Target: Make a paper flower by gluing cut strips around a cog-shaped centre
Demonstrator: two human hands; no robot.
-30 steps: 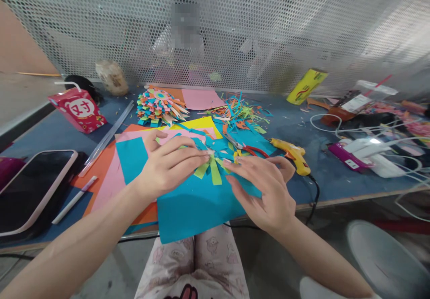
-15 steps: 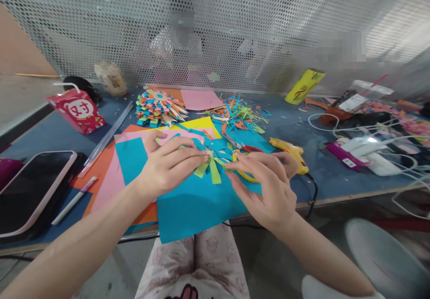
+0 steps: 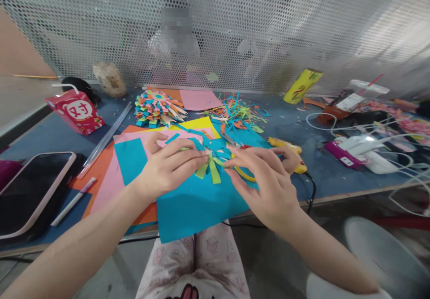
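My left hand [image 3: 171,164] has its fingertips pressed on the centre of a small flower of green and blue paper strips [image 3: 215,172]. Thumb and fingers of my right hand [image 3: 265,178] are at the flower's right side, closed on the tip of a green strip. Under both hands lies a blue paper sheet [image 3: 198,214], over pink [image 3: 109,187] and orange sheets [image 3: 144,214]. Red-handled scissors [image 3: 244,146] are partly hidden behind my right hand. Farther back sits a round, many-coloured paper flower [image 3: 157,106].
Paper scraps [image 3: 238,111] lie in the back middle. A yellow glue gun [image 3: 285,146] and a white power strip with cables [image 3: 372,153] are at right. On the left are a red drink carton [image 3: 79,111], plastic sticks [image 3: 107,138] and a phone [image 3: 32,191]. Behind a mesh screen sits a person.
My right hand has moved slightly, its fingers now covering more of the scissors. My left hand stays on the flower's centre. The camera view has shifted a little.
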